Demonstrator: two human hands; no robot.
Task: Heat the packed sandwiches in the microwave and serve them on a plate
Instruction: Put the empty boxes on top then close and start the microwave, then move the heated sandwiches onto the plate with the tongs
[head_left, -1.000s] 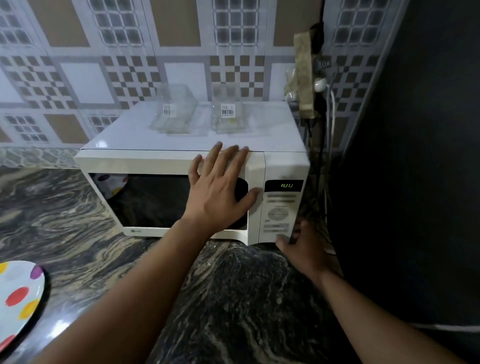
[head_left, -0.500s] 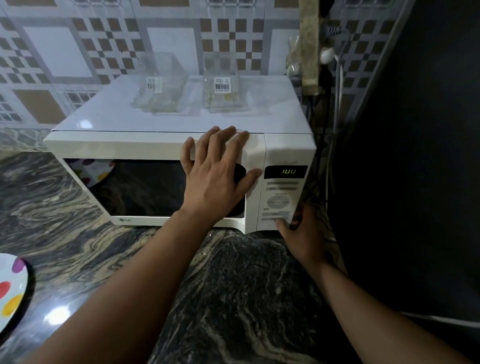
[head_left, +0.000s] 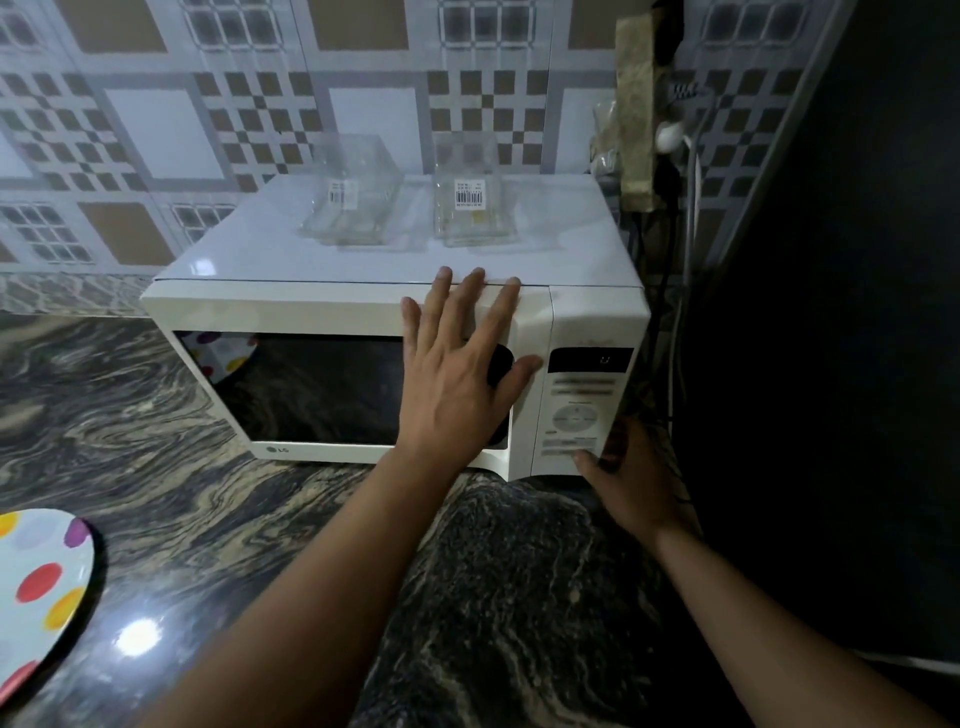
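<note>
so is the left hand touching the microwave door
Touching: in the head view the left hand lies flat, fingers spread, on the microwave door.

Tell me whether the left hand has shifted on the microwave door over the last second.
No. The left hand lies flat on the right end of the microwave door, fingertips at its top edge, thumb beside the control panel, as before; only the camera moved.

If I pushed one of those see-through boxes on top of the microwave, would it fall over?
Probably it would slide rather than tip. The right clear box looks like thin empty plastic, so likely very light. It sits on the microwave's glossy top, which looks slippery, so a small push might send it skating. Its thin walls would likely flex or dent if squeezed.
</note>
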